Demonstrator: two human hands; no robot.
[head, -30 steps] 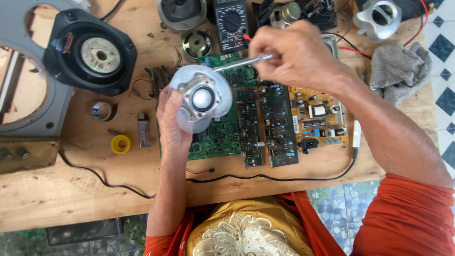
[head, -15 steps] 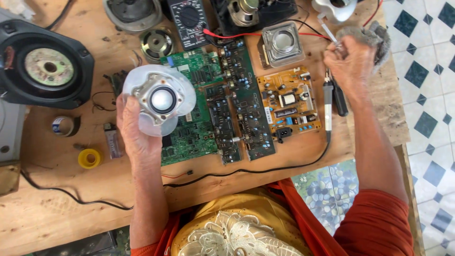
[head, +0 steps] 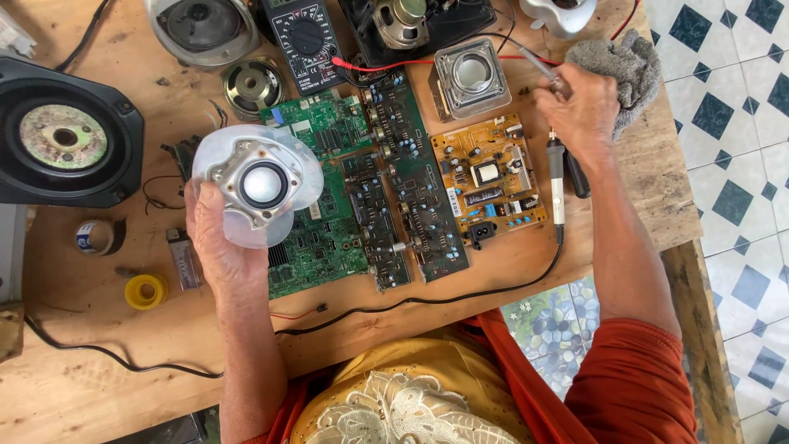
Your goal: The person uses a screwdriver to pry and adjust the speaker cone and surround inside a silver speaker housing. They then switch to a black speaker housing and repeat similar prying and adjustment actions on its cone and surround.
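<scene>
My left hand (head: 222,247) holds a small white speaker driver (head: 259,185) with a metal frame and a silvery dome, raised over the left edge of the green circuit board (head: 316,214). My right hand (head: 579,111) rests at the right of the wooden table beside a grey rag (head: 620,66), its fingers closed around a thin metal tool (head: 538,67) that points up and left. Just below that hand lies a soldering iron (head: 559,177) with its black cord. An orange circuit board (head: 489,177) lies to the left of the iron.
Dark circuit boards (head: 403,173) lie in the middle. A square silver speaker (head: 472,76), a multimeter (head: 306,37) and loose speaker parts (head: 251,86) line the far edge. A large black speaker (head: 66,136) sits left, with tape (head: 94,237), a yellow spool (head: 146,291) and a lighter (head: 185,259) below it.
My right hand left the speaker driver and went right to the rag, then came down a little with the thin tool in it. My left hand keeps the driver raised.
</scene>
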